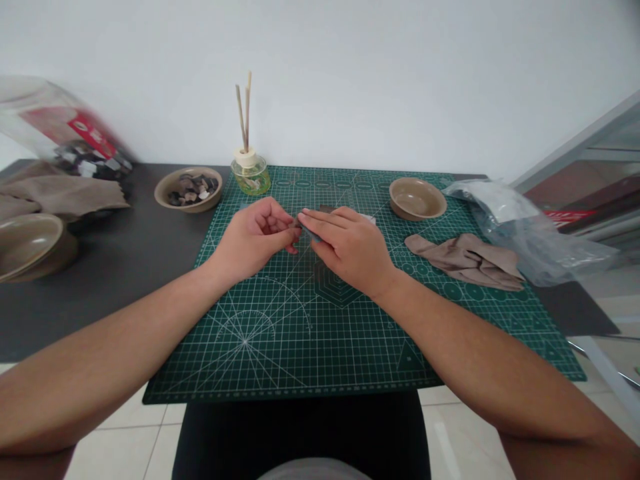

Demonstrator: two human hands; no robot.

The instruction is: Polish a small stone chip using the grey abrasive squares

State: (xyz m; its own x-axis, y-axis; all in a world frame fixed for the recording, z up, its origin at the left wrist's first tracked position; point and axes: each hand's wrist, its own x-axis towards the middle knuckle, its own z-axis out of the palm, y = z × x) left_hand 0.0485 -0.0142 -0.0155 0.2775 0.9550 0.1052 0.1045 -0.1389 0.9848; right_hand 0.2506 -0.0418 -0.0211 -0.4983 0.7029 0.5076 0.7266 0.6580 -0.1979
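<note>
My left hand (257, 233) is closed in a pinch above the middle of the green cutting mat (280, 360). Between its thumb and fingers sits a small dark piece (297, 223), largely covered, its kind unclear. My right hand (350, 247) meets it from the other side, fingers laid over a thin dark grey strip (311, 233) with the thumb underneath. The strip touches or nearly touches the small piece. Behind the right fingers a flat brownish piece (327, 209) shows in part.
A bowl of dark and pale chips (163, 193) stands left of a reed diffuser (250, 175). To the right are another bowl (417, 208), a crumpled brown cloth (465, 260) and a clear plastic bag (535, 247). Far left lie a brown cloth (60, 190) and a bowl (37, 243).
</note>
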